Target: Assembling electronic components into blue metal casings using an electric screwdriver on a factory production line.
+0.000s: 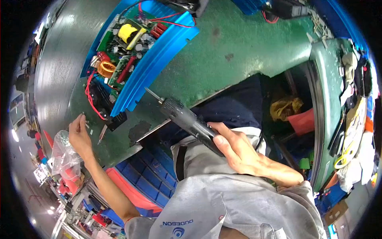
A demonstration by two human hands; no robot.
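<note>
My right hand [238,151] is wrapped round a black electric screwdriver [187,120]. Its bit points up and left, close to the near side of a blue metal housing [159,59]. Inside that housing lies a circuit board with a yellow-wrapped transformer [128,33], a copper coil [106,69] and red wires. Left of the housing's near end, my left hand [80,137] hovers at the bench edge, thumb and fingertips pinched together; what they hold is too small to tell. A black end piece [104,101] with red wire sits at the housing's near end.
The green workbench [207,59] carries a small tool [102,133] near the left hand. A clear plastic bag [65,155] hangs by the left forearm. Another blue housing [248,4] lies at the far side. Blue crates [149,171] stand below the bench edge.
</note>
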